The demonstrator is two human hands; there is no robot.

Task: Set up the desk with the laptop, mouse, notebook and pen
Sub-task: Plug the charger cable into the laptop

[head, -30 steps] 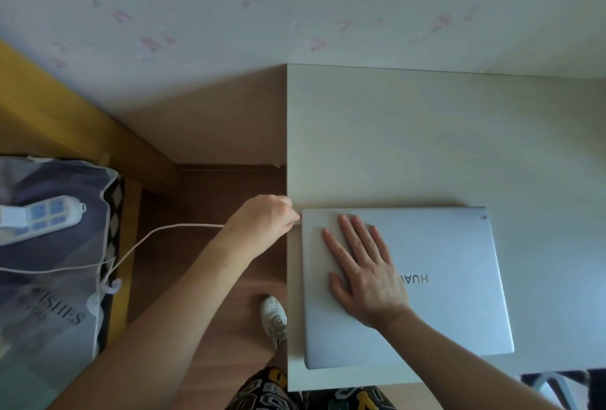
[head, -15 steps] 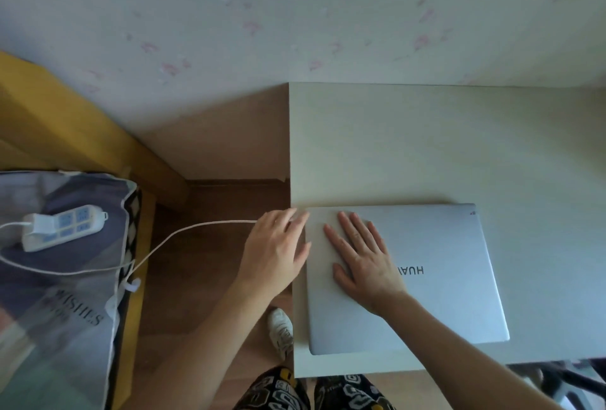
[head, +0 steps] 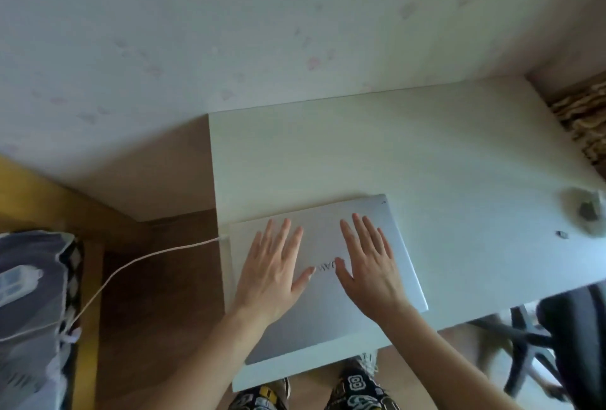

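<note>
Closed laptop (head: 328,281) lies at the surface's (head: 410,153) near left corner, long axis left-right. Left hand (head: 273,273) and right hand (head: 369,265) rest flat, fingers spread, directly on its lid; opening edge likely nearest.

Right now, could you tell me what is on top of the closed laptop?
Both hands lie flat on the laptop lid: left hand, right hand. They cover part of the logo lettering. Nothing else shows on it.
</note>
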